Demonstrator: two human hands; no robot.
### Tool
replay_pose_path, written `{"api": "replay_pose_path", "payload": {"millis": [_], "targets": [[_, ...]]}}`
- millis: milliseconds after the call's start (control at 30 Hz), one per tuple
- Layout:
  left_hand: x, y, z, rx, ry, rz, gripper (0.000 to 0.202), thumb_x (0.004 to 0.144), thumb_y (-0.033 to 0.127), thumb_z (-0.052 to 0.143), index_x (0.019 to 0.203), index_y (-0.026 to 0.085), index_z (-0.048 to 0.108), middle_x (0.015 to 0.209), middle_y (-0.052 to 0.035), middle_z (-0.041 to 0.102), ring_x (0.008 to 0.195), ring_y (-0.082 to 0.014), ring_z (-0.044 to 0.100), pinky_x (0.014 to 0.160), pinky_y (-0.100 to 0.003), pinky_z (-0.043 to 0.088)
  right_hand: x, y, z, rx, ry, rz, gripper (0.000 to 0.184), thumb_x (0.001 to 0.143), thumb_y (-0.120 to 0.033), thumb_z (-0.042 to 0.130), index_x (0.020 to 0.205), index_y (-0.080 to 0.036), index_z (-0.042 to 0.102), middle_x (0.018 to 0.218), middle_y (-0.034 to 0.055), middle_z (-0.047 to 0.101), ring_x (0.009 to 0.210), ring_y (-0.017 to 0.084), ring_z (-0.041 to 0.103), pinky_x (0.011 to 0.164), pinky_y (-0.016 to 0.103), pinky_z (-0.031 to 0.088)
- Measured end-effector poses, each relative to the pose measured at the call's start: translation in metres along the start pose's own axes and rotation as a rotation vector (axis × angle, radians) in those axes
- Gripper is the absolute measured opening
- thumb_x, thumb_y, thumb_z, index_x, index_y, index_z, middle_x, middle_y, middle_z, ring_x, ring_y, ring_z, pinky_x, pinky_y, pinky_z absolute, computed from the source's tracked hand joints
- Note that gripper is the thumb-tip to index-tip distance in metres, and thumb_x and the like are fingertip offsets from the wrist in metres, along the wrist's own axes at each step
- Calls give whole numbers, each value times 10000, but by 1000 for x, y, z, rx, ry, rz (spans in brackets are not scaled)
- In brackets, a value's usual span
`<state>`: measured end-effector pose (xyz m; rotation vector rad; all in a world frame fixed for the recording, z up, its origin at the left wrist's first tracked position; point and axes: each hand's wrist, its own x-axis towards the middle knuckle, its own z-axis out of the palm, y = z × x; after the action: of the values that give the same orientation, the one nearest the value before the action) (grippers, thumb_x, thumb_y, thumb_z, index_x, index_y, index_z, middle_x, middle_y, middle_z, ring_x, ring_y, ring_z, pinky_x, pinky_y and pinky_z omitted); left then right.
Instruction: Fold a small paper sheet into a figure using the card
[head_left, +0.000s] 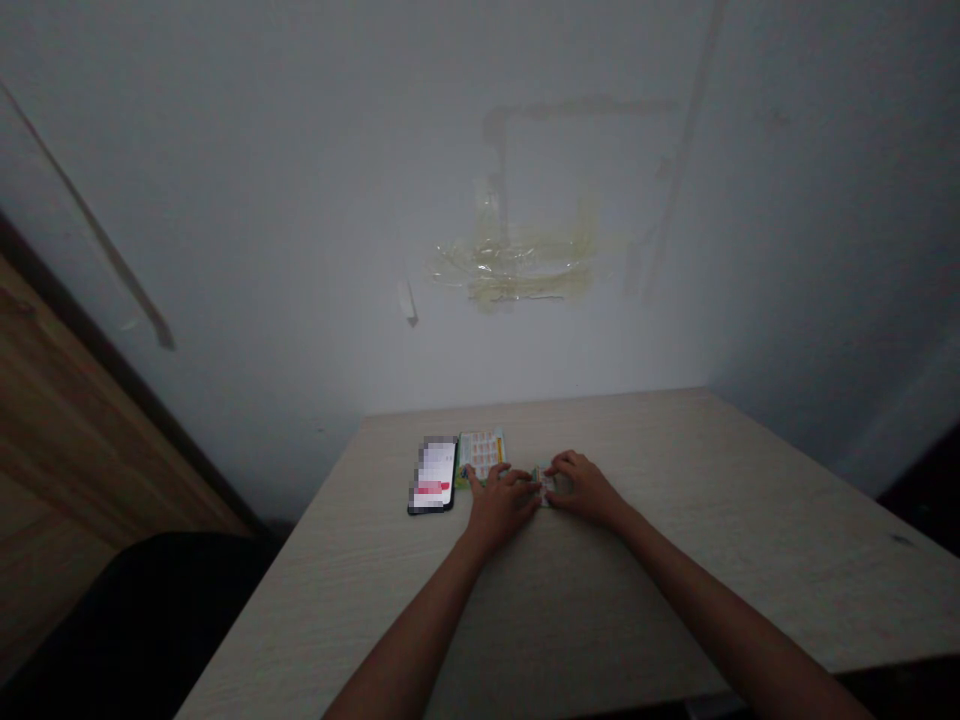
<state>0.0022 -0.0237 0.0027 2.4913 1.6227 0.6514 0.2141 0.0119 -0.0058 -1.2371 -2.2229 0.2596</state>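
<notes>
Both my hands rest on a pale wooden table (pixel 675 520) near its far middle. My left hand (pixel 501 505) and my right hand (pixel 581 487) meet over a small greenish-white object (pixel 541 484), their fingers curled and pressed on it from either side. The object is mostly hidden by my fingers and I cannot make out what it is. A printed card or booklet (pixel 481 452) with orange and green marks lies just beyond my left hand. Left of that lies a black phone (pixel 434 475) with its screen lit.
A white wall with old yellowed tape marks (pixel 517 265) stands right behind the table. A dark chair or seat (pixel 142 620) sits at the lower left, beside a wooden panel (pixel 67 430). The table's right corner (pixel 911 545) falls off into a dark gap.
</notes>
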Motion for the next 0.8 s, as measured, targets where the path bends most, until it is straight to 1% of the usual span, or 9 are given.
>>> {"api": "replay_pose_path", "payload": {"millis": [133,267,433,533,600,667,733,800], "targets": [[0,-2,2,-17,19,12,245,884,452,594,1118,460,663,1234,45,662,1294,-316,414,1010,-812,-101,-2,2,0,12,-22,-14,436,690,-360,752,1096,-220,674,1150,96,593,1049,235,560,940,378,457],[0,-2,2,-22,15,7,243,876,441,610,1111,447,673,1232,33,665,1295,-325,412,1017,-806,-105,-3,2,-1,26,-34,-29,484,665,-361,764,1115,-216,664,1166,100,589,1064,240,554,951,380,454],[1,-2,2,-19,5,3,255,880,452,602,1126,453,666,1244,38,658,1301,-324,409,1033,-796,-94,-4,2,-1,35,-22,-39,498,661,-353,769,1128,-217,663,1178,103,591,1075,243,552,955,388,450],[0,-2,1,-13,0,1,256,888,453,586,1128,438,672,1250,26,656,1308,-327,403,1038,-794,-78,-5,5,0,49,-7,-59,484,683,-377,768,1131,-222,670,1171,104,596,1079,245,552,958,399,447],[0,-1,0,-9,-6,1,262,891,456,579,1136,439,668,1252,22,656,1313,-325,398,1042,-791,-67,-5,8,2,71,-1,-66,438,701,-396,766,1100,-232,691,1162,102,600,1082,247,551,956,406,449],[0,-1,0,-6,-6,-1,266,889,456,582,1142,446,663,1252,24,656,1317,-323,397,1049,-786,-62,-4,12,3,97,4,-69,323,741,-387,744,1033,-250,720,1146,92,606,1083,243,553,962,410,447],[0,-1,0,1,0,-9,261,885,456,587,1133,450,668,1248,27,660,1315,-321,402,1056,-782,-54,-4,16,5,121,15,-65,195,795,-354,700,965,-267,741,1134,80,611,1081,233,559,971,411,442],[0,-1,0,14,2,-13,255,883,461,588,1124,455,671,1246,32,661,1312,-322,408,1058,-784,-37,-4,18,6,138,21,-66,127,827,-315,671,914,-279,756,1134,70,616,1078,225,564,979,409,439]]}}
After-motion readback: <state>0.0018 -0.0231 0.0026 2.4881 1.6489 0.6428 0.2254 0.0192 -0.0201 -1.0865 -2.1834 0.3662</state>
